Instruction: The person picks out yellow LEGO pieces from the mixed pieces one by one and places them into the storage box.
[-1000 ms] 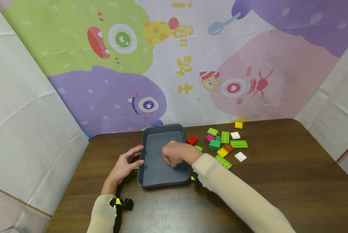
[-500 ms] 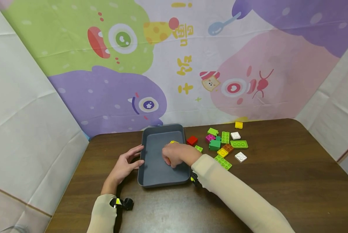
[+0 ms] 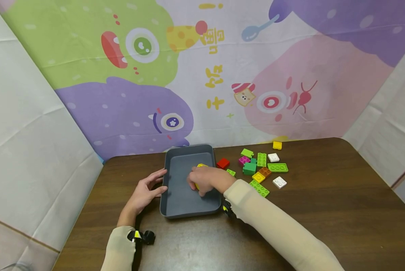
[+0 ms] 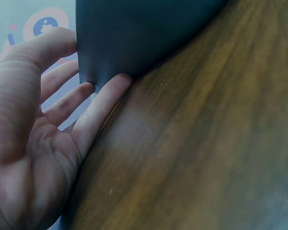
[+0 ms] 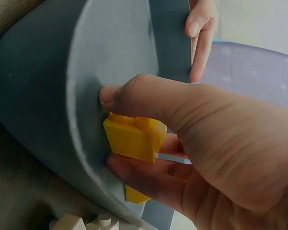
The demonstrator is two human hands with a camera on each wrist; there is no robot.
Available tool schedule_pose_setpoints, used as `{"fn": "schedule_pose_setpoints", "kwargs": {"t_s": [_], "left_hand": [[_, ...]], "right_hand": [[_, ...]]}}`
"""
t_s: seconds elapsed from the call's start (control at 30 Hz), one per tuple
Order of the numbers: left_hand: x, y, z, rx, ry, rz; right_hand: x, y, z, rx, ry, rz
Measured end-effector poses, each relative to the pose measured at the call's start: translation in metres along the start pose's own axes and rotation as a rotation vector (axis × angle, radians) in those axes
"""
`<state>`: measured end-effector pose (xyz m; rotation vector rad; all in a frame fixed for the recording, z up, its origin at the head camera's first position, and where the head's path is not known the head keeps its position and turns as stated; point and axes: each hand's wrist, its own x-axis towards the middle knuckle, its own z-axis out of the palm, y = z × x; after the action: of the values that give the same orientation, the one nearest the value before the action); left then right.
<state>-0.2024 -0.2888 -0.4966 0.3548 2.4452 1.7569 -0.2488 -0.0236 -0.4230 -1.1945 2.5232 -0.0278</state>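
Observation:
A grey rectangular tray (image 3: 178, 203) stands on the wooden table. My left hand (image 3: 144, 194) rests its fingertips against the tray's left side; in the left wrist view the extended fingers (image 4: 98, 105) touch the outer wall. Inside the tray, my right hand (image 3: 205, 178) has its thumb and fingers around a yellow building block (image 5: 129, 139). The block's studs face the thumb in the right wrist view, and a finger lies along its lower side. A second yellow block (image 5: 137, 194) shows partly behind that finger.
Right of the tray lie several loose blocks, among them a red one (image 3: 223, 163), a dark green one (image 3: 249, 169), a long light green one (image 3: 278, 168) and a white one (image 3: 279, 182). A yellow block (image 3: 277, 145) sits near the back edge. A printed cloth (image 3: 219, 124) hangs behind the table.
My right fingers have shifted slightly within the tray, and some yellow shows between them that was hidden half a second ago. The left hand and the tray have stayed put.

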Motion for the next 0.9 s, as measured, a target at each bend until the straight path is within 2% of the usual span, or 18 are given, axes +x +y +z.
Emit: {"fn": "schedule_pose_setpoints", "kwargs": {"t_s": [0.9], "left_hand": [[-0.0001,0.0002,-0.0002,0.004,-0.005,-0.001]], "right_hand": [[-0.0021,-0.0037,-0.0045,-0.02,-0.043,0.017]]}}
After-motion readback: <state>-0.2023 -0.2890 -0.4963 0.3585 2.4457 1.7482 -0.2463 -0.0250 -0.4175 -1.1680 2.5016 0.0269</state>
